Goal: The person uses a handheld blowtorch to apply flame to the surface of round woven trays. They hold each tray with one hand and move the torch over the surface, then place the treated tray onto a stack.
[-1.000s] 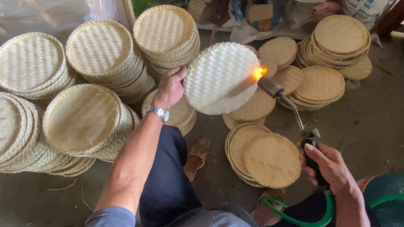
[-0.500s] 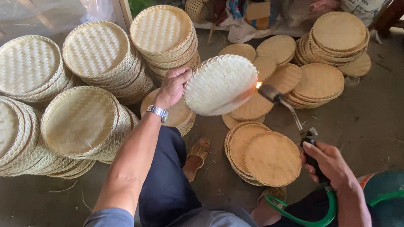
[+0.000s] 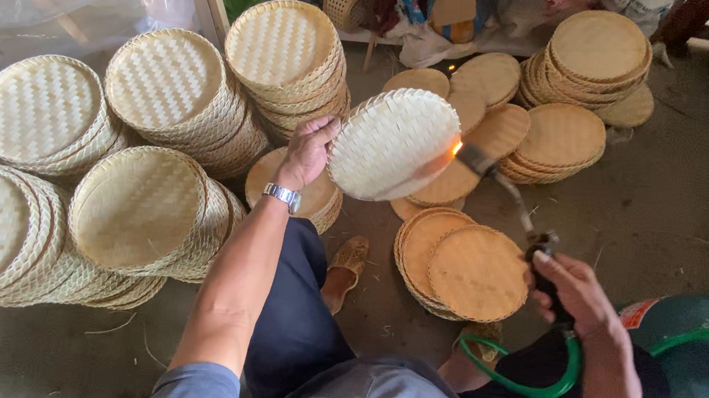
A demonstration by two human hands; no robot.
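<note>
My left hand (image 3: 308,152), with a metal watch on the wrist, grips the left rim of a round pale woven bamboo tray (image 3: 394,144) and holds it up, tilted. My right hand (image 3: 575,291) is closed around the handle of a gas torch (image 3: 513,198). The torch's nozzle points at the tray's right rim, where a small orange flame (image 3: 457,147) burns. A green hose (image 3: 529,380) loops from the torch handle down by my right leg.
Stacks of pale woven trays (image 3: 165,83) lie to the left. Stacks of browner trays (image 3: 470,268) lie in front and at the back right (image 3: 597,49). A green gas cylinder (image 3: 705,368) sits at the lower right. A sandal (image 3: 346,264) rests on the concrete floor.
The tray has tilted and moved slightly lower in my left hand. The flame at its right rim has shrunk, and the torch has stayed at that rim.
</note>
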